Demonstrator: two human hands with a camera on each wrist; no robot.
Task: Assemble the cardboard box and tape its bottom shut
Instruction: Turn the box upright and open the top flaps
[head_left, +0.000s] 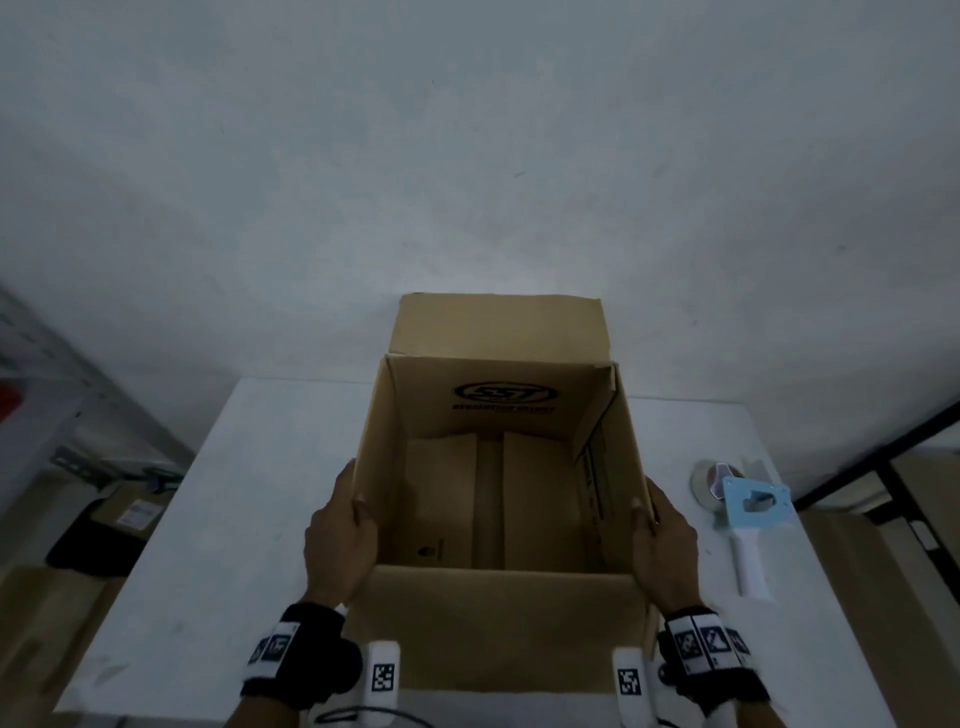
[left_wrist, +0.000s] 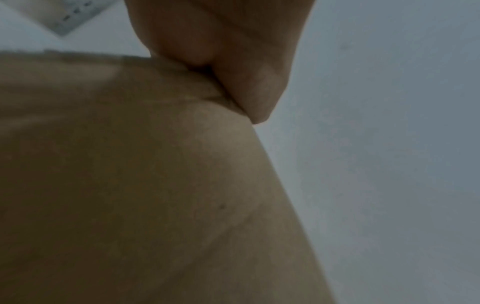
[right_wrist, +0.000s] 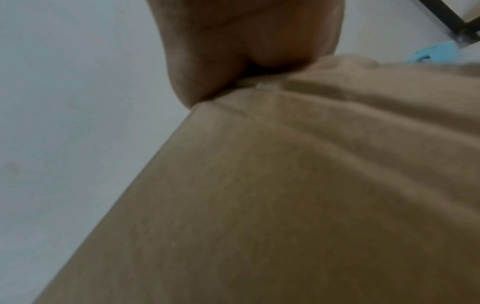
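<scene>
The box (head_left: 498, 467) stands open-topped on the table (head_left: 234, 519), between the two hands. The left hand (head_left: 337, 540) grasps its left wall and the right hand (head_left: 662, 540) its right wall, thumbs hooked over the rims. A tape gun (head_left: 745, 519) lies just right of the right hand.

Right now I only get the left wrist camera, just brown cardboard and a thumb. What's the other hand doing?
Observer: The right hand grips the right wall of the cardboard box, thumb over the rim, mirroring the left hand.
Operator: Is the box open on top?
Observer: Yes. It stands upright on the white table, and inside, the bottom flaps lie folded flat.
Operator: Where's the tape thing?
Observer: The tape dispenser lies on the table, to the right of the box, with no hand on it.
</scene>
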